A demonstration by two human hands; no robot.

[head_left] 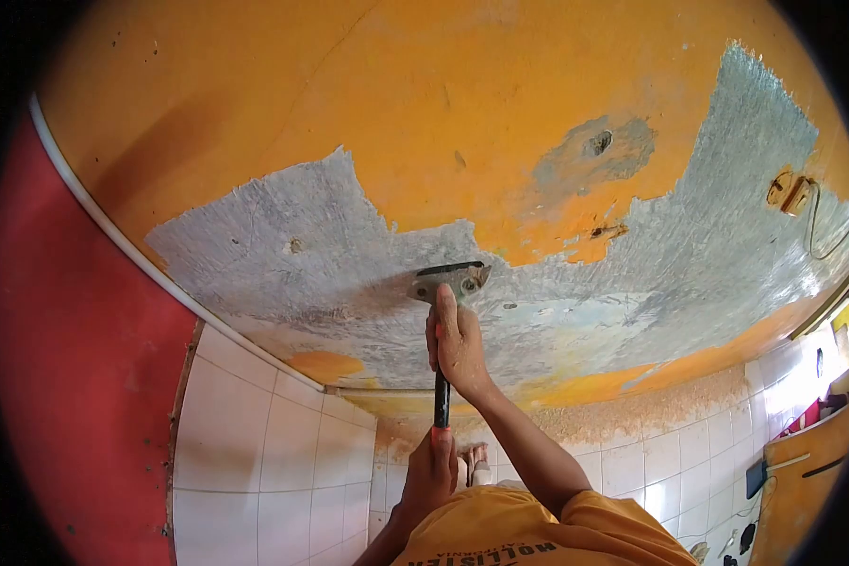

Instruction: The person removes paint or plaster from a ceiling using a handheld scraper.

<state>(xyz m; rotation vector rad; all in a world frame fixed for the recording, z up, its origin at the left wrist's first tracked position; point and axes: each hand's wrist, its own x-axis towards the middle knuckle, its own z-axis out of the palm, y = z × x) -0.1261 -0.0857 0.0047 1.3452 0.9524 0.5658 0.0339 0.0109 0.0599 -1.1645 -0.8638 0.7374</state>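
Note:
A long-handled paint scraper (451, 282) has its wide metal head against the wall, at the ragged line between orange paint (424, 123) and the bare grey surface (283, 222). My right hand (460, 344) is wrapped around the upper handle just below the head, with the thumb laid along it. Lower on the black and red handle, near my body, my left hand (431, 469) is closed around the end. Most of the left fingers are hidden behind the handle.
Left of a pale pipe (113, 226) is a red wall (75, 349) above white tiles (222, 415). At right, an electrical socket (798, 196) trails a cable. Crumbled debris (623, 420) lies along the wall's base. An orange-brown piece of furniture (807, 481) stands at lower right.

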